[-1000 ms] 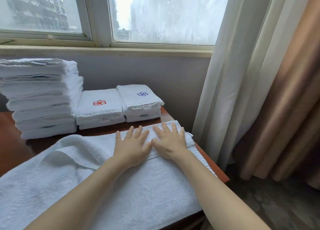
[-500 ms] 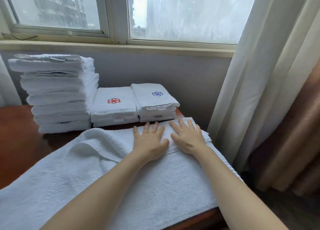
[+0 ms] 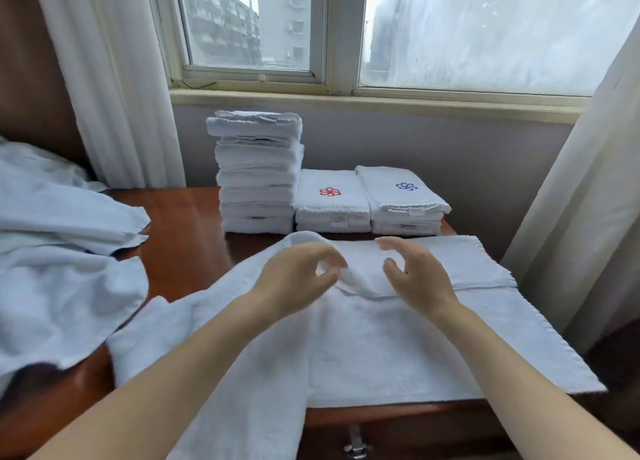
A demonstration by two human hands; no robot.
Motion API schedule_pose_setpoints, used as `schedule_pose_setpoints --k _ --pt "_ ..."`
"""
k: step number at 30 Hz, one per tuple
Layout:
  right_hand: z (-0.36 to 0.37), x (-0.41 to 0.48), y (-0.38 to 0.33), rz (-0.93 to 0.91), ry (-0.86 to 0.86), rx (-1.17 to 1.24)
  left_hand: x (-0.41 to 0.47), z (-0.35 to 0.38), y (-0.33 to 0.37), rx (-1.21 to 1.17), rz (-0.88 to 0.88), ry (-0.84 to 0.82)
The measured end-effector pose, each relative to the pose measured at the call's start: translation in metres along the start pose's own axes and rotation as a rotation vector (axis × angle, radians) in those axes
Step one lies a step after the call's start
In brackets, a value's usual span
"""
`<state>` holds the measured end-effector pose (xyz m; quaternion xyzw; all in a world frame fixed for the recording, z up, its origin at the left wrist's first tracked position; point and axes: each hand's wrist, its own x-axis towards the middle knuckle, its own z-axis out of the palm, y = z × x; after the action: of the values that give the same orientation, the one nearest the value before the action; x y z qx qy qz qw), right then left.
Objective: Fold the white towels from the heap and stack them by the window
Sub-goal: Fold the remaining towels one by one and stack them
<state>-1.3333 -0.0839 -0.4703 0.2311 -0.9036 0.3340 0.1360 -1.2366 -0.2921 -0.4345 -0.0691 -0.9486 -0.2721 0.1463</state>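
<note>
A white towel lies spread across the wooden table, with a strip folded over along its far edge. My left hand hovers over that fold, thumb and forefinger pinching a raised ridge of the towel. My right hand is just to the right of it, fingers curved in a C with a gap between thumb and forefinger and nothing in it. Against the wall under the window stand a tall stack of folded towels, a low stack with a red emblem and one with a blue emblem.
The heap of unfolded white towels covers the table's left end. Pale curtains hang at the left and at the right. The window sill runs above the stacks. A metal drawer pull shows below the table's front edge.
Both hands lay flat, pressing the folded edge; now they are raised and curled, and the left pinches the fold. The view has swung left, bringing the heap in.
</note>
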Motion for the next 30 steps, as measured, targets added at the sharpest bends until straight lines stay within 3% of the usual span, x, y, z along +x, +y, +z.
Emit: schedule_pose_setpoints --k 7,13,16,20,25,30 --pt "0.039 -0.025 -0.104 -0.292 -0.323 0.199 -0.078 -0.060 -0.058 -0.010 -0.098 0.093" --pt "0.042 -0.046 -0.154 -0.421 -0.746 0.026 -0.128 -0.072 -0.086 0.013 -0.107 0.116" --pt "0.045 -0.056 -0.170 -0.485 -0.904 -0.120 -0.143 -0.070 -0.097 0.053 -0.170 0.040" --pt "0.048 -0.066 -0.184 -0.556 -0.874 -0.259 -0.151 -0.061 -0.109 0.294 -0.271 -0.068" --pt "0.045 -0.065 -0.193 -0.625 -0.811 -0.450 -0.149 -0.053 -0.102 0.315 -0.232 0.029" --pt "0.037 -0.066 -0.187 -0.672 -0.703 -0.451 -0.140 -0.064 -0.092 0.235 -0.303 0.042"
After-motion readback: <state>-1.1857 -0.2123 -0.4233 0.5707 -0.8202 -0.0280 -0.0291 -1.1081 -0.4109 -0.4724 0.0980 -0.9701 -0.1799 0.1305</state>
